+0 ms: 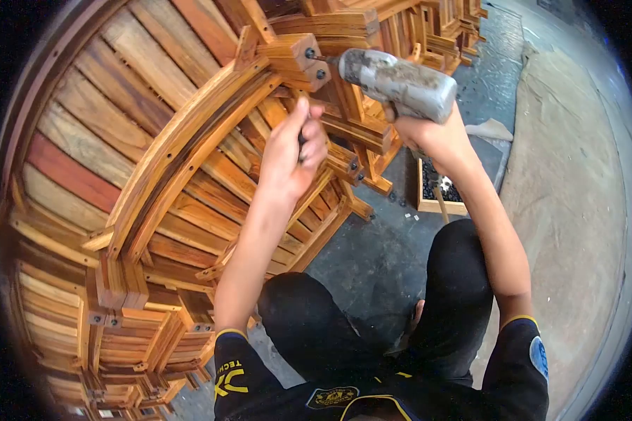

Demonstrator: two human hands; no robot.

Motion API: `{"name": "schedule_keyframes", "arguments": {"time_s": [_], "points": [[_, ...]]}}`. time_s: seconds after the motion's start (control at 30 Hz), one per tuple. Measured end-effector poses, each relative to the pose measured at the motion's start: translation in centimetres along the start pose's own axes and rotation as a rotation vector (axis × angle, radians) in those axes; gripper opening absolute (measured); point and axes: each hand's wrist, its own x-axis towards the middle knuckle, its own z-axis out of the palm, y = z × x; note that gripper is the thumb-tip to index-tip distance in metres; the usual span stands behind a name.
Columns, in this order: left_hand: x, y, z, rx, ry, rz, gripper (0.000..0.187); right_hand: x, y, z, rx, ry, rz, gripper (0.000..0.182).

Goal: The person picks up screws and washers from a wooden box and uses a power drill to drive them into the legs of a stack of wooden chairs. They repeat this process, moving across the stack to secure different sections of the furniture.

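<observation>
The person is crouching over a stack of slatted wooden furniture frames (119, 175) and is driving a fastener into a small wooden block (295, 59) at the top of a curved rail (189, 140). The right hand (428, 137) is wrapped tight around the grip of a worn grey power drill (399, 81), whose bit is pressing against a dark bolt head (310, 52) on the block's end face. A second bolt head (321, 73) is sitting just below it, apparently already seated, though the view is too small to be sure. The left hand (293, 151) is closed around a thin dark tool, probably a wrench or key, just beneath the block, seemingly bracing the far side of the joint.

Judging by this, the block is already in position and one fastener looks done, while the one under the bit is being tightened now. Further down the frame, other joints are showing metal fittings in place. A wooden tray (439, 196) of dark small parts is lying on the concrete floor (372, 259) near the right forearm, so more fastening seems to be left.
</observation>
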Motion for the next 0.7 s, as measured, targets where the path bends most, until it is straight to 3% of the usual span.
{"name": "schedule_keyframes", "arguments": {"time_s": [0.17, 0.37, 0.7], "points": [[2.1, 2.3, 1.9, -0.077, 0.064, 0.218, 0.027, -2.0, -1.3, -0.1, 0.016, -0.051, 0.042, 0.031], [2.6, 2.2, 3.8, -0.072, -0.024, 0.198, 0.026, -3.0, -2.3, -1.0, -0.001, -0.049, 0.159, 0.028], [3.6, 2.3, 4.7, -0.092, -0.066, 0.148, 0.026, -3.0, -1.2, -1.4, 0.077, 0.006, 0.117, 0.03]]}}
